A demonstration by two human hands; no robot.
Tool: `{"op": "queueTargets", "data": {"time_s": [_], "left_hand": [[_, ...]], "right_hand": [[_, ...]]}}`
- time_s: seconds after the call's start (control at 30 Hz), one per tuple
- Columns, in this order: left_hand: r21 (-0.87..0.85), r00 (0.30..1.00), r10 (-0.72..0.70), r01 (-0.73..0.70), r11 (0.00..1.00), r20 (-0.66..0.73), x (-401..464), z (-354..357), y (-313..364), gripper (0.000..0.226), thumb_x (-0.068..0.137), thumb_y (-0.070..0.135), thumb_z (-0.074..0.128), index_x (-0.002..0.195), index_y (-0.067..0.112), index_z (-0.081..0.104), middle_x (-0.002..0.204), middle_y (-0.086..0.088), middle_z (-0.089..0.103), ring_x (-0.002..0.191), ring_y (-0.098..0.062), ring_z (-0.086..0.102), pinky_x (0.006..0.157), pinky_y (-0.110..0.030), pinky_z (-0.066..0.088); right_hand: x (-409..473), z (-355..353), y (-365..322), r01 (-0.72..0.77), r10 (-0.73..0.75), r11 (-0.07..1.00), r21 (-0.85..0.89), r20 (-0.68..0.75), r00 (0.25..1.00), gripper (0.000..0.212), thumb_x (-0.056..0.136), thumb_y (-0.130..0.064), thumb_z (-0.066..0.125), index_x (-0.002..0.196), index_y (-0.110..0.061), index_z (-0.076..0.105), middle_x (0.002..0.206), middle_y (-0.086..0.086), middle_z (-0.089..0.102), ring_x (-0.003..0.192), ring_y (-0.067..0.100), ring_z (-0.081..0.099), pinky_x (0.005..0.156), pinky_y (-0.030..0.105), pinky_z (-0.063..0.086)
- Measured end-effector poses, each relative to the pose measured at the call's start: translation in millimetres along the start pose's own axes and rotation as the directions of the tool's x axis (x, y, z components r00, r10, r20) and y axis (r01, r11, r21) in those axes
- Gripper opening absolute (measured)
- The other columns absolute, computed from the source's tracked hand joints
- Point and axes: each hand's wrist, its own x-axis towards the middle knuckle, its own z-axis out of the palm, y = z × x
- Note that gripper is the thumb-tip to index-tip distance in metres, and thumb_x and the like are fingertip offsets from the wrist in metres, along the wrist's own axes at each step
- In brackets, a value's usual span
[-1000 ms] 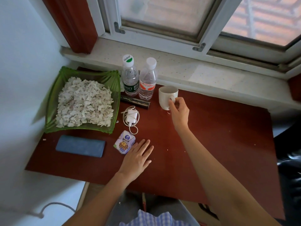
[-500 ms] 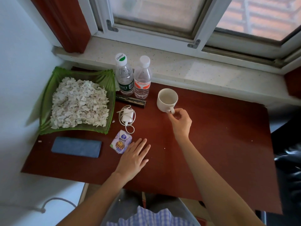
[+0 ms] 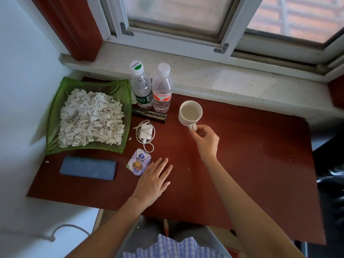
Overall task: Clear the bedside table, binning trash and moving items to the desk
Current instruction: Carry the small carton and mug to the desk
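Note:
A cream mug (image 3: 190, 112) stands upright on the red-brown desk (image 3: 251, 164), its handle turned towards me. My right hand (image 3: 205, 140) reaches to that handle and pinches it between thumb and curled fingers. My left hand (image 3: 153, 180) lies flat on the desk with straight fingers, just right of a small purple tissue pack (image 3: 138, 163). Left of the mug are a white charger with its coiled cable (image 3: 146, 133), two capped water bottles, one green-labelled (image 3: 141, 90) and one red-labelled (image 3: 162, 92), and a dark narrow bar (image 3: 149, 115) lying in front of them.
A green tray (image 3: 55, 108) heaped with white paper scraps fills the desk's far left corner. A flat blue case (image 3: 87, 168) lies in front of it. The stone window sill (image 3: 223, 79) runs along the back. The desk's right half is bare wood.
The mug has turned so its handle points towards me, and my right hand has shifted from its side to the handle. My left hand has stayed flat on the desk.

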Motion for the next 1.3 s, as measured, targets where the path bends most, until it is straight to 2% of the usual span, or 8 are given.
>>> {"op": "queueTargets", "data": {"time_s": [0.13, 0.23, 0.43, 1.0, 1.07, 1.13, 1.23, 1.3], "left_hand": [[-0.01, 1.0, -0.004, 0.004, 1.0, -0.007, -0.2, 1.3, 0.1, 0.051, 0.088, 0.041, 0.052, 0.135, 0.019, 0.05, 0.146, -0.006, 0.044, 0.134, -0.024, 0.042, 0.105, -0.041, 0.039], [-0.004, 1.0, 0.001, -0.001, 1.0, -0.009, -0.3, 0.9, 0.4, 0.051, 0.089, 0.042, 0.046, 0.135, 0.02, 0.05, 0.146, -0.005, 0.044, 0.134, -0.024, 0.042, 0.105, -0.04, 0.038], [-0.003, 0.999, 0.0, 0.0, 1.0, -0.035, -0.2, 0.1, 1.9, 0.056, 0.083, 0.039, 0.066, 0.133, 0.019, 0.052, 0.144, -0.005, 0.046, 0.132, -0.024, 0.043, 0.105, -0.04, 0.038], [-0.019, 0.998, 0.011, -0.013, 1.0, -0.064, -0.2, 0.1, 1.5, 0.058, 0.081, 0.039, 0.069, 0.132, 0.019, 0.053, 0.143, -0.006, 0.047, 0.132, -0.025, 0.045, 0.104, -0.04, 0.04], [-0.023, 0.998, 0.008, -0.009, 1.0, -0.06, 0.1, -0.6, 1.9, 0.058, 0.08, 0.039, 0.069, 0.132, 0.019, 0.053, 0.143, -0.006, 0.047, 0.131, -0.025, 0.045, 0.103, -0.04, 0.04], [-0.029, 0.998, 0.003, -0.005, 1.0, -0.064, -0.2, 0.5, 2.2, 0.058, 0.079, 0.039, 0.07, 0.132, 0.019, 0.054, 0.143, -0.006, 0.048, 0.131, -0.025, 0.046, 0.103, -0.04, 0.04], [-0.044, 0.998, 0.0, -0.002, 0.999, -0.064, -0.1, 2.1, 2.2, 0.057, 0.08, 0.038, 0.07, 0.131, 0.019, 0.054, 0.143, -0.006, 0.047, 0.131, -0.025, 0.045, 0.104, -0.041, 0.04], [-0.046, 0.998, -0.006, 0.003, 0.999, -0.067, 0.4, 1.7, 2.4, 0.057, 0.08, 0.037, 0.07, 0.131, 0.018, 0.054, 0.143, -0.006, 0.048, 0.131, -0.025, 0.046, 0.104, -0.041, 0.039]], "right_hand": [[7.4, 7.7, -5.5, 0.005, -0.005, 1.0, -0.007, 0.015, 1.0, 0.017, 0.077, -0.028, 0.078, 0.085, -0.016, 0.069, 0.075, -0.003, 0.071, 0.071, 0.01, 0.067, 0.069, 0.027, 0.056], [11.3, 14.0, -11.0, 0.017, -0.017, 1.0, -0.012, 0.039, 0.999, 0.017, 0.076, -0.028, 0.078, 0.083, -0.015, 0.069, 0.074, -0.001, 0.071, 0.071, 0.012, 0.068, 0.069, 0.03, 0.056], [21.4, 19.0, -12.4, -0.045, 0.044, 0.999, 0.013, 0.059, 0.997, 0.016, 0.076, -0.033, 0.077, 0.081, -0.021, 0.068, 0.073, -0.002, 0.072, 0.072, 0.015, 0.069, 0.074, 0.041, 0.058], [26.9, 20.1, -19.8, -0.061, 0.063, 0.998, -0.024, 0.107, 0.992, 0.021, 0.073, -0.037, 0.078, 0.077, -0.021, 0.066, 0.074, -0.001, 0.072, 0.073, 0.016, 0.07, 0.076, 0.043, 0.057], [26.6, 19.4, -19.9, -0.059, 0.063, 0.997, -0.04, 0.113, 0.992, 0.027, 0.069, -0.041, 0.08, 0.082, -0.023, 0.065, 0.08, -0.003, 0.071, 0.075, 0.015, 0.069, 0.075, 0.044, 0.058], [20.2, 15.3, -24.8, -0.041, 0.05, 0.995, -0.087, 0.111, 0.993, 0.038, 0.067, -0.044, 0.081, 0.094, -0.024, 0.063, 0.093, -0.006, 0.068, 0.081, 0.01, 0.067, 0.077, 0.038, 0.057], [-2.6, 3.5, -25.9, 0.025, -0.002, 0.975, -0.222, 0.105, 0.995, 0.046, 0.077, -0.046, 0.073, 0.113, -0.022, 0.058, 0.112, -0.009, 0.06, 0.092, 0.003, 0.06, 0.078, 0.027, 0.049], [-22.4, -5.7, -18.0, 0.075, -0.033, 0.947, -0.313, 0.136, 0.99, 0.047, 0.086, -0.048, 0.063, 0.122, -0.02, 0.055, 0.123, -0.006, 0.056, 0.102, 0.008, 0.056, 0.084, 0.03, 0.048]]}}
